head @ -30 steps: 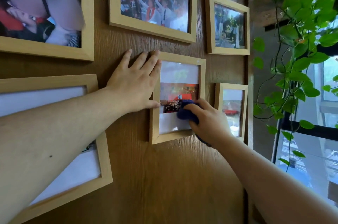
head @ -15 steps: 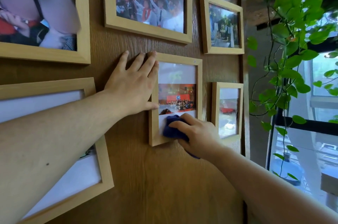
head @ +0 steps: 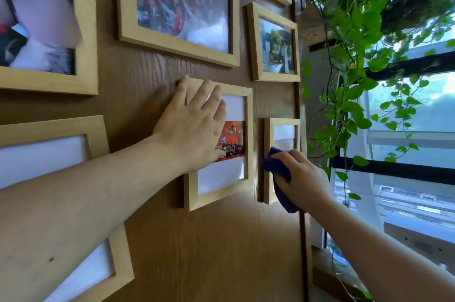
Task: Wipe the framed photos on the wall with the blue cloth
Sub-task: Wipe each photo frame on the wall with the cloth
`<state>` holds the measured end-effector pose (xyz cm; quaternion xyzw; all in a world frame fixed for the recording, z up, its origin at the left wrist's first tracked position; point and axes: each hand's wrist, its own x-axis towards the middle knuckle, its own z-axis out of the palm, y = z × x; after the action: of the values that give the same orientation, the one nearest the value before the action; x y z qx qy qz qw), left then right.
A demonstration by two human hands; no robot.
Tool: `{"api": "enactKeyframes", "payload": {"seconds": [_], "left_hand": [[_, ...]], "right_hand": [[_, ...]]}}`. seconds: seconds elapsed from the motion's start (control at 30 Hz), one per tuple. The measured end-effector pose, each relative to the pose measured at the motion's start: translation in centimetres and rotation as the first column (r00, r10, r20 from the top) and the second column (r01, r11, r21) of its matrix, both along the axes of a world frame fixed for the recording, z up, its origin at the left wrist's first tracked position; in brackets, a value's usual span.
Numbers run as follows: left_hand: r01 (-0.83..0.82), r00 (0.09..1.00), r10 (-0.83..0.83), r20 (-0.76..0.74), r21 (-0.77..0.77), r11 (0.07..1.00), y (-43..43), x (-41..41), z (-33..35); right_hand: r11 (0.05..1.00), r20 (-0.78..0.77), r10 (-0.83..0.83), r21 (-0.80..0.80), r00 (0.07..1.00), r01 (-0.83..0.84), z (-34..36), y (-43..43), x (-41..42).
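Several light wooden photo frames hang on a brown wood-grain wall. My left hand lies flat, fingers spread, over the upper left of the middle frame, covering part of its glass. My right hand grips the dark blue cloth and presses it against the small frame at the wall's right edge. The cloth hides that frame's lower glass; a corner of it hangs below my hand.
A large frame hangs above, a smaller one to its right, and others at far left and lower left. A trailing green plant hangs just right of the wall's edge, in front of a window.
My right hand has carried the cloth off the middle frame's glass and rightward onto the small frame. My left hand has slid right, further onto the middle frame.
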<state>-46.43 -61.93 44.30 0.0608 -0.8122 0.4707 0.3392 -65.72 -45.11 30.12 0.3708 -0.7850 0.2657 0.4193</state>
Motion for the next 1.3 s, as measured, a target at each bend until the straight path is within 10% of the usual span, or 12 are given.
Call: {"api": "enactKeyframes", "payload": {"seconds": [0.3, 0.8, 1.13, 1.3], "left_hand": [[0.076, 0.991, -0.076, 0.108, 0.004, 0.997, 2.9, -8.0, -2.6], [-0.077, 0.995, 0.073, 0.064, 0.06, 0.995, 4.5, -21.3, -3.6], [-0.046, 0.996, 0.042, 0.08, 0.053, 0.998, 4.3, -21.7, -3.9], [-0.052, 0.995, 0.048, 0.085, 0.044, 0.998, 4.4, -21.8, -3.9]], "right_hand": [[0.965, 0.208, 0.073, -0.263, 0.975, -0.017, 0.6, 1.9, -8.9], [0.868, -0.007, 0.386, -0.335, 0.922, -0.366, 2.8, -2.7, -15.0], [0.94, 0.087, 0.094, -0.337, 0.992, -0.059, 1.0, -0.1, -20.2], [0.898, -0.054, 0.372, -0.233, 0.927, -0.374, -0.5, -1.6, -16.6]]}}
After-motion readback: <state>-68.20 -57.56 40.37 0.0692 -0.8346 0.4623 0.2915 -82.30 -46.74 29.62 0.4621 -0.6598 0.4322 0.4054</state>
